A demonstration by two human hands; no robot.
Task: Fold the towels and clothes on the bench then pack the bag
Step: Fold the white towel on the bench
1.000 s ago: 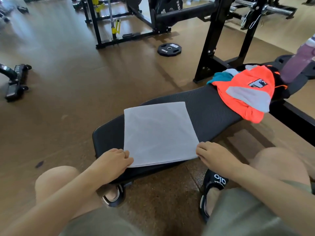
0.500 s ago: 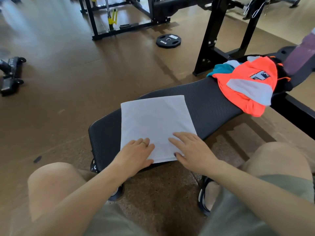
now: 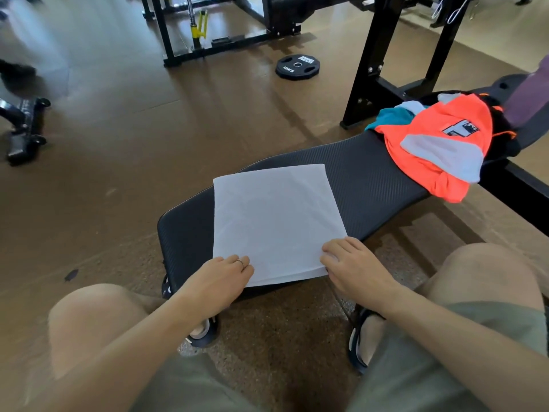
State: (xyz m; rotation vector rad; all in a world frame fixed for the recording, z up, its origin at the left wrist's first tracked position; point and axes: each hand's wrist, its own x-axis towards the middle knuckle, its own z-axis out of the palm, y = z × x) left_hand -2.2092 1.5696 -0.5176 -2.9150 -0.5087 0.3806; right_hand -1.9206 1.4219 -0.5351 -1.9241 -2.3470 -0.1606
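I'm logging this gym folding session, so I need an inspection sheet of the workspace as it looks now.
Surface: black padded bench, ribbed top.
Job's things: folded white towel flat on the bench; orange-and-grey garment heaped with teal cloth at the far end.
Clutter: purple bottle.
Hands: left hand and right hand grip the towel's near corners.
Cables: nothing seen.
Surroundings: black weight plate on brown floor, black rack frame.
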